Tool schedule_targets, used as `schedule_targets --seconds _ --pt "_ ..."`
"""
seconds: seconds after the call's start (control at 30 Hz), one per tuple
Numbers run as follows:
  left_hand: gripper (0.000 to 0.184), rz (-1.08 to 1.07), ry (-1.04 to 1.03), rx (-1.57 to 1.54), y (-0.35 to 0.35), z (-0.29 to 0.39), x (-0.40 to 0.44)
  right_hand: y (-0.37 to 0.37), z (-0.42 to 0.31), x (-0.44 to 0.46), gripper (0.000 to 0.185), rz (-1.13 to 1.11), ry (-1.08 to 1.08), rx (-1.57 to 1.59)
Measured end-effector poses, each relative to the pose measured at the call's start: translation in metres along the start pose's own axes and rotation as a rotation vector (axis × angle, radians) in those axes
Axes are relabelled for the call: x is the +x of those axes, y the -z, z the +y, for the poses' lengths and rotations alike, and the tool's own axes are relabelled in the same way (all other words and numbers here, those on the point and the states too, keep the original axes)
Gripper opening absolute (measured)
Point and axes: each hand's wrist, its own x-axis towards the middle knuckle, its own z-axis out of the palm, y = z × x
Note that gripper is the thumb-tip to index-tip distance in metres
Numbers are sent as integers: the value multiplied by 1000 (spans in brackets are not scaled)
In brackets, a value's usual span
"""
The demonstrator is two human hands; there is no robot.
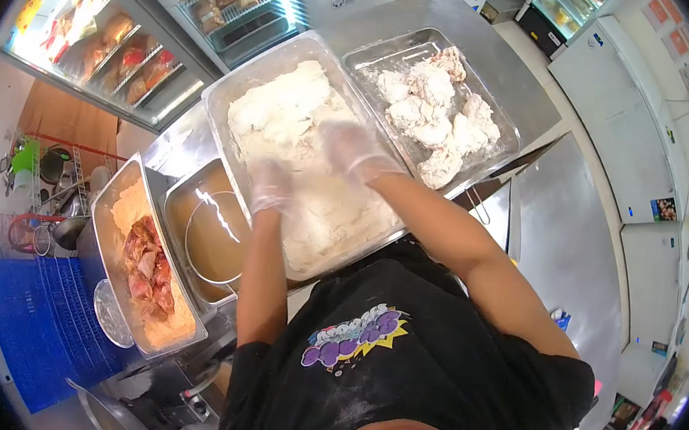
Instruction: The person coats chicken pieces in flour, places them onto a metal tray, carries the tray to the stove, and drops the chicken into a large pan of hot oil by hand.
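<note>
Both my hands wear clear plastic gloves and are over a large clear tub [215, 111] of white flour [335, 222]. My left hand [271, 181] is at the tub's left side, fingers down in the flour. My right hand [354, 148] lies nearer the tub's right wall, touching the flour and smeared by motion. The fingers of both are blurred or hidden, so I cannot see whether they grip anything. Flour is heaped [285, 101] at the far end. On the right, a metal tray [385, 49] bears several flour-coated chicken pieces [429, 111].
Left of the tub stands a metal pan of brownish liquid [222, 240] with a round wire-rimmed strainer in it. Beyond it, a metal pan [115, 230] holds orange powder and raw meat [148, 271]. A blue crate [45, 310] is at far left; lit fridges [105, 34] stand behind.
</note>
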Motion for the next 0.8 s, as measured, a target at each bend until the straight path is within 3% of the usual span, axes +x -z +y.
schedule_targets --seconds 0.1,0.13,0.2,0.27,0.33,0.37,0.43,0.47,0.53,0.57,0.63,0.67,0.7,0.73,0.77,0.8 --pt "19 248 319 -555 -25 30 18 16 -25 -30 23 85 204 51" --pt "20 7 25 -155 63 7 -3 33 -12 -36 29 41 118 307" --pt "19 110 22 17 60 -19 -3 64 24 -55 40 117 59 706" --pt "17 213 261 -567 116 -41 -8 138 37 -102 40 306 143 860" --pt "18 329 434 -1267 213 -59 -6 163 76 -125 41 455 -105 890" --pt "20 391 378 -1300 229 -61 7 172 98 -129 41 477 -258 968" --pt "21 547 236 -1460 227 -39 59 150 162 -127 40 514 -218 1061" --pt "20 602 170 -1511 224 -26 87 150 160 -124 40 477 -245 873" --pt "21 462 5 -954 223 -8 146 159 153 -127 39 432 -297 501" --pt "21 295 -100 -401 223 -5 167 168 150 -129 39 413 -323 314" --pt "23 237 54 -796 226 -4 157 190 138 -134 38 368 -382 -54" --pt "23 197 128 -986 223 -7 149 199 124 -132 38 430 -365 201" --pt "21 431 172 -937 191 -8 147 212 91 -127 38 491 -348 459" --pt "19 661 213 -883 156 -10 143 197 91 -112 39 526 -253 549" --pt "20 661 280 -878 144 -14 125 183 90 -96 40 553 -154 640" --pt "21 667 352 -872 137 -13 106 182 68 -72 40 335 -178 459"
